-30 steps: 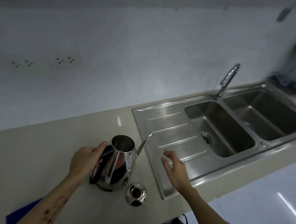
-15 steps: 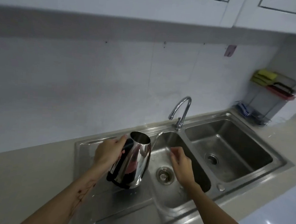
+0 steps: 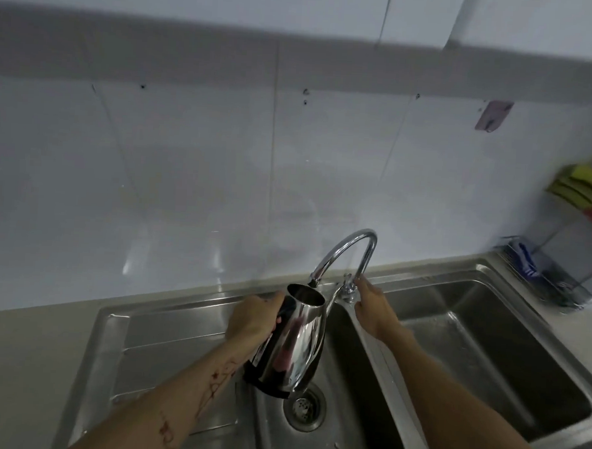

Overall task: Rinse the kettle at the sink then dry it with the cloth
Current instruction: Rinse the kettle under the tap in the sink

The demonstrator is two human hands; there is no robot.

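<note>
The left hand (image 3: 253, 320) wraps its fingers around the black handle of the steel kettle (image 3: 290, 340), holding it tilted over the left sink basin (image 3: 346, 415). The kettle's open mouth sits just under the curved tap (image 3: 349, 253) outlet, and its thin spout points toward the right hand. The drain (image 3: 304, 408) lies below the kettle's base. The right hand (image 3: 374, 309) reaches to the tap's base, fingers together and curled at the small lever (image 3: 347, 290); whether they press it, I cannot tell.
</note>
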